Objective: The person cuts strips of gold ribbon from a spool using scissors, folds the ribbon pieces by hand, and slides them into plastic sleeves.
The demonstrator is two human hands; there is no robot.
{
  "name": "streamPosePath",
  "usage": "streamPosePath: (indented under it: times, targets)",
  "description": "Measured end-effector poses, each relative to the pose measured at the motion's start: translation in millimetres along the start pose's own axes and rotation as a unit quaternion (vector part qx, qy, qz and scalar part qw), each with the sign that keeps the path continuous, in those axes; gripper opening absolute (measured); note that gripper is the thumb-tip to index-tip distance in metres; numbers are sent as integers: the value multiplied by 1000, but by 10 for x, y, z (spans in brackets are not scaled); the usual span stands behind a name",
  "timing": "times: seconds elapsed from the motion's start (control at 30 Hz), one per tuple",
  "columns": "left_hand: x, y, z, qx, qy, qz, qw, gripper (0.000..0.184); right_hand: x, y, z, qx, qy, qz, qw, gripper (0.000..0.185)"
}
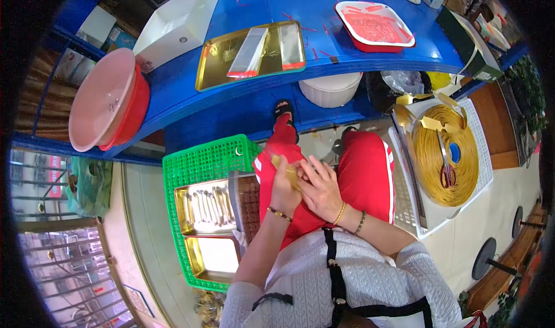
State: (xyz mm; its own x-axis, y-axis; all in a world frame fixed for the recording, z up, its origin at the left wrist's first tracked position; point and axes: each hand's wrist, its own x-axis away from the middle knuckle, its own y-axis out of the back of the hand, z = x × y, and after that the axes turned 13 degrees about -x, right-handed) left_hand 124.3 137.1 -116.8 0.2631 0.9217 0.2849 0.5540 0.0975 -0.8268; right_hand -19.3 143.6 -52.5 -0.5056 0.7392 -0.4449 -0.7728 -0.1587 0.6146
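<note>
Both hands meet over my lap. My left hand [284, 188] is closed around a small gold-coloured strip [292, 175], which shows between the palm and the fingers. My right hand [322, 190] lies against it from the other side, its fingers bent over the strip and partly overlapping the left fingertips. How the strip is folded is hidden by the fingers. Off to the right, a big coil of gold ribbon [428, 178] rests in a white basket [483, 149], with scissors [447, 169] lying on top.
On my left, a green basket [199, 154] carries a gold tray of thin sticks [209, 206] and another shiny tray [214, 256]. The blue bench [260, 10] ahead bears a gold tray [217, 59], a red-rimmed tray [378, 45], a white box [179, 24] and pink basins [101, 97].
</note>
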Motion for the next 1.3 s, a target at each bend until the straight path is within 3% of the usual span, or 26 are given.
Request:
streamPosePath:
  times: [0.1, 0.13, 0.2, 0.27, 0.37, 0.6, 0.7, 0.8, 0.9, 0.93, 1.0, 1.03, 1.1, 1.2, 1.3]
  targets:
    - [38, -513, -4, -71, 66, -133, 986, 45, -44, -4, -84, 16, -12, -6, 1000, 27]
    - [36, -362, 36, -99, 31, -75, 992, 38, -60, 13, -88, 22, -12, -5, 1000, 27]
    - [33, -116, -117, -172, 28, -146, 974, 33, -56, 51, -58, 23, -2, -6, 1000, 29]
    - [82, -333, -329, -191, 4, -245, 951, 28, -26, 28, -12, 21, 4, -5, 1000, 28]
    - [100, -362, -324, -197, -34, -248, 948, 27, 13, -69, 25, 16, 8, 1, 1000, 27]
    - [149, -122, -70, -145, 5, -147, 978, 30, 25, -110, -29, 26, 7, 32, 999, 31]
    - [170, 58, 51, -294, -5, -111, 949, 33, 13, -127, -45, 25, 6, 35, 999, 30]
    - [204, 93, -20, -191, 10, -69, 979, 35, 2, -82, -11, 15, -12, 31, 999, 28]
    - [254, -229, -252, -160, 34, -183, 969, 36, 55, 13, -17, -33, -59, 65, 996, 25]
    - [258, -227, -331, -164, 27, -179, 970, 35, 70, 55, -37, -55, -76, 82, 992, 23]
    - [266, -195, -447, -192, 22, -187, 963, 38, 44, 159, -52, -147, -44, 10, 988, 22]
    - [281, -171, -495, -207, 19, -192, 959, 40, 41, 215, -48, -193, -28, -27, 980, 22]
    - [289, -119, -537, -200, 24, -195, 960, 43, 107, 319, -92, -271, -212, 1, 939, 20]
    - [281, -184, -515, -208, 34, -176, 962, 42, 165, 124, -348, -429, -262, -77, 861, 28]
    - [270, -351, -367, -248, 48, -132, 958, 40, -40, 241, -127, -582, -400, 83, 703, 25]
